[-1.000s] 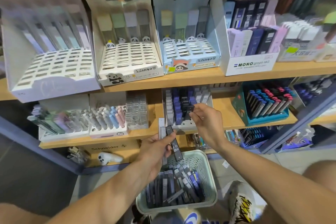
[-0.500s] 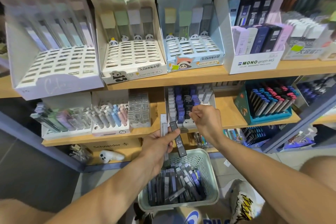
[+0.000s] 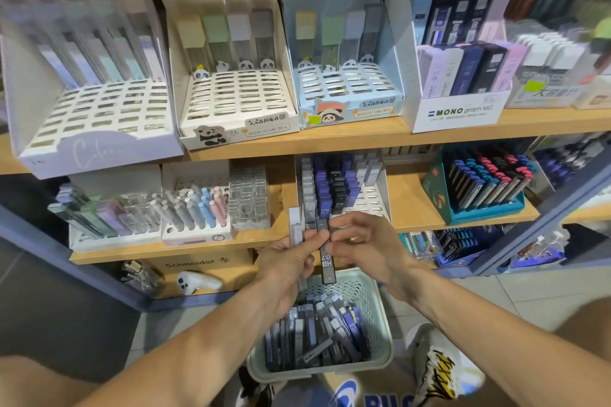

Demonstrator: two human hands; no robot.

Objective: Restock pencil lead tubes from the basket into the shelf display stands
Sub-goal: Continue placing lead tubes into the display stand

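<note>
Your left hand (image 3: pixel 284 269) grips two lead tubes upright: a black lead tube (image 3: pixel 325 253) marked HB 0.7, pinched under the thumb, and a pale grey lead tube (image 3: pixel 295 230) behind the fingers. Your right hand (image 3: pixel 367 249) meets the black tube's upper end, its fingers curled round the cap from the right. Both hands sit above the basket and just in front of the lower shelf's edge.

The basket (image 3: pixel 380 314), pale green with a perforated wall, stands on the floor between your arms. It holds a loose heap of loose tubes (image 3: pixel 317 334): grey, black and dark blue, lying crosswise over one another.

The white display stand (image 3: pixel 370 205) on the lower shelf, right behind your hands, is partly filled. Grey tubes stand in its left column, dark blue and black ones in the middle columns, a few grey at the back right; the front right slots show open.

On the upper shelf, the cream panda stand (image 3: pixel 238 102) and the blue panda stand (image 3: pixel 350 92) each carry only a back row of four tubes, with empty slots in front. The lilac stand (image 3: pixel 96 116) at far left likewise has a back row only. The MONO box (image 3: pixel 459 112) holds upright packs in two rows. The teal stand (image 3: pixel 476 188) on the lower shelf looks full of dark tubes with blue and pink caps.
</note>
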